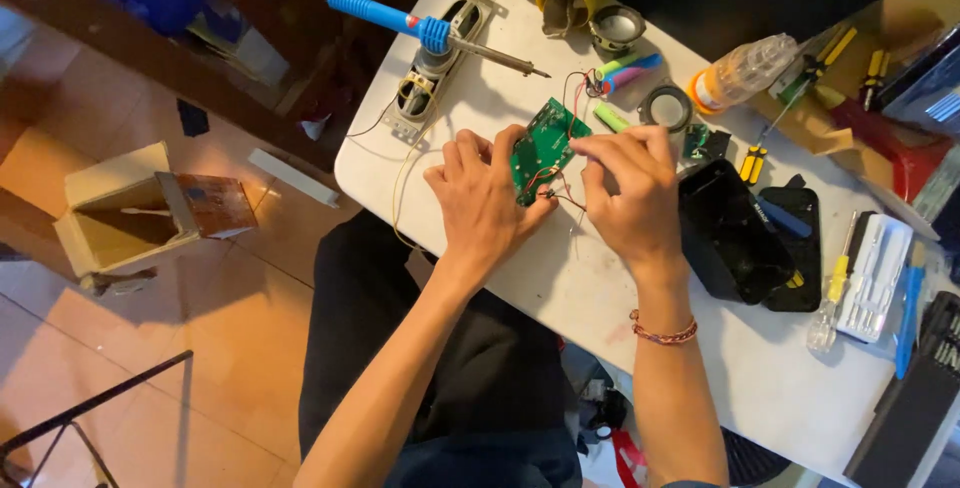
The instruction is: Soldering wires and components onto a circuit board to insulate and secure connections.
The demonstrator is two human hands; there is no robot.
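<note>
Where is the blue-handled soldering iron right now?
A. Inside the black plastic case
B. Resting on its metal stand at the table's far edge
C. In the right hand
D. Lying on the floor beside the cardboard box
B. The soldering iron lies across its metal stand near the table edge, while the left hand and right hand both hold the green circuit board.
</note>
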